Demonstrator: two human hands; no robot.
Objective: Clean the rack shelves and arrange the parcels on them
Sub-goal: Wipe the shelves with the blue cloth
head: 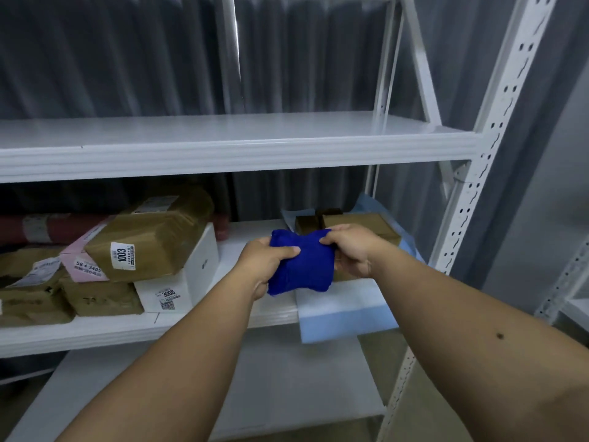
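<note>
Bare forearms, no sleeves, small mole

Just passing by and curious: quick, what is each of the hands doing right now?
Left hand: closed on one side of the bunched bright blue cloth.
Right hand: closed on the same cloth's other side.

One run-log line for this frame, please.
left hand + right hand: gripping blue cloth | upper shelf: bare | parcels: middle shelf
</note>
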